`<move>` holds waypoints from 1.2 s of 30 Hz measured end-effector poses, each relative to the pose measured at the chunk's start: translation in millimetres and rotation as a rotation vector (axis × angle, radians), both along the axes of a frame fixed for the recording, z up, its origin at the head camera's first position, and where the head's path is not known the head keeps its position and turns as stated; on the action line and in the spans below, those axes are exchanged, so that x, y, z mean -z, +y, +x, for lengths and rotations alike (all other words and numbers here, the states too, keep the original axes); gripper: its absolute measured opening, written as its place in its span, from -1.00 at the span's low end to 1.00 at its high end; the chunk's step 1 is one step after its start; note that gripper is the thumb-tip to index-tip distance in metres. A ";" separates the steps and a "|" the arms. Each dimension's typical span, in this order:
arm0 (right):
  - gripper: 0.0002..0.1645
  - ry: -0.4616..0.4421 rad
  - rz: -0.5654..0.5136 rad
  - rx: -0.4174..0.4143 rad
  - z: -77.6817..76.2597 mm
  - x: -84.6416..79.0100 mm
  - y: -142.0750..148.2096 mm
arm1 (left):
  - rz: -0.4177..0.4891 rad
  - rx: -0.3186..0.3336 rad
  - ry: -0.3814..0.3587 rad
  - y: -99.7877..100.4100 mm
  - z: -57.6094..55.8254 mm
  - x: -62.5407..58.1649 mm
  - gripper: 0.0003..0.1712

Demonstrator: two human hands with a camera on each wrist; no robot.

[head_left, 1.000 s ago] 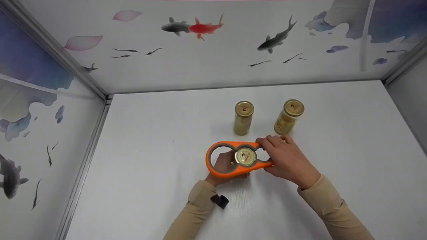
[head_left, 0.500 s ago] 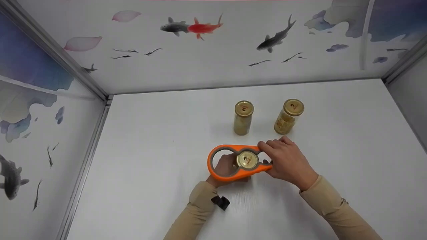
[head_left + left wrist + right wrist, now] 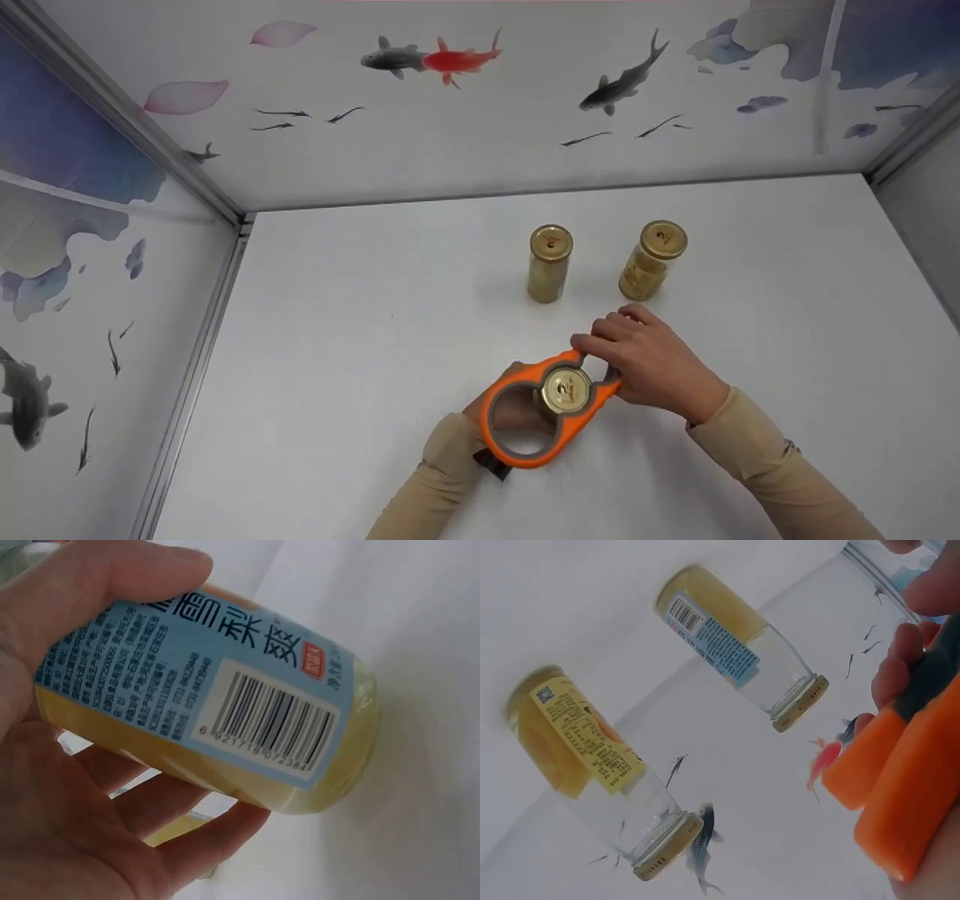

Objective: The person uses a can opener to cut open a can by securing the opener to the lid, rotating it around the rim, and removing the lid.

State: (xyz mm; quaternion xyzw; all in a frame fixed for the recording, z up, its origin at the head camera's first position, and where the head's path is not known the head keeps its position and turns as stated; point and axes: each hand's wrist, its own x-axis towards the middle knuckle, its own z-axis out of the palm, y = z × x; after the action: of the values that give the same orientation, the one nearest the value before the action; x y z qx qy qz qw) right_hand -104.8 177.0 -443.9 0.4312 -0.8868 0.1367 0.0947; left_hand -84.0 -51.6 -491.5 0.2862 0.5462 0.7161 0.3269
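Note:
A glass jar (image 3: 225,712) with a blue label and pale yellow contents is held in my left hand (image 3: 82,802), thumb on one side and fingers curled round the other. Its gold lid (image 3: 566,390), marked with a 2, faces up in the head view. Around that lid sits an orange jar opener (image 3: 574,429) with grey inner edges. My right hand (image 3: 664,367) grips the opener's handle ends, seen as orange tips in the right wrist view. The opener's large ring covers part of the left hand.
Two more gold-lidded jars stand upright beyond the hands: one blue-labelled jar (image 3: 712,630) and one yellow-labelled jar (image 3: 585,742). A black piece (image 3: 491,465) shows by the left sleeve. Printed walls (image 3: 480,161) border the white table (image 3: 337,337).
The opener has turned round the lid, its large ring swinging down toward the person. The held jar has shifted slightly right and nearer the person. The two standing jars stay put.

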 end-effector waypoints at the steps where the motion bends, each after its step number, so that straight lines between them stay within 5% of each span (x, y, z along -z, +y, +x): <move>1: -0.37 -0.001 0.003 -0.008 -0.3 -0.7 0.2 | -0.013 -0.019 0.043 0.0 1.1 -2.2 -0.45; 2: -0.36 -0.002 0.007 -0.014 -0.7 -1.4 0.4 | -0.008 -0.016 0.060 0.3 1.3 -3.6 -0.46; 3: -0.35 -0.002 0.011 -0.021 -0.9 -2.0 0.5 | -0.077 -0.061 0.191 0.7 1.0 -4.6 -0.43; 4: -0.34 -0.003 0.015 -0.027 -1.1 -2.6 0.5 | -0.113 -0.061 0.232 0.9 0.5 -4.8 -0.44; 8: -0.32 0.008 0.026 -0.049 -2.0 -5.0 0.4 | -0.241 -0.026 0.315 2.1 -4.4 1.8 -0.42; 17: -0.36 0.022 -0.032 -0.120 -2.4 -6.3 2.2 | -0.298 0.082 0.301 2.8 -13.2 25.4 -0.40; 27: -0.31 -0.011 -0.054 -0.054 -1.7 -14.9 9.5 | -0.249 0.071 0.236 -5.2 -12.4 19.2 -0.27; 32: -0.29 -0.014 -0.049 -0.001 -2.6 -15.6 18.1 | -0.265 0.042 0.327 -6.9 -15.7 14.3 -0.26; 36: -0.31 -0.024 -0.052 0.065 -2.3 -15.3 26.2 | -0.367 0.001 0.391 -11.1 -21.1 20.8 -0.40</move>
State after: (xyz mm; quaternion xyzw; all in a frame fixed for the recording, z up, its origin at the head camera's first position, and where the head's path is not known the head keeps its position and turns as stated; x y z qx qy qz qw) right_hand -107.1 203.2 -428.6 0.3977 -0.8976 0.1618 0.0998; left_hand -105.2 -62.7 -512.3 0.3555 0.7196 0.5359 0.2621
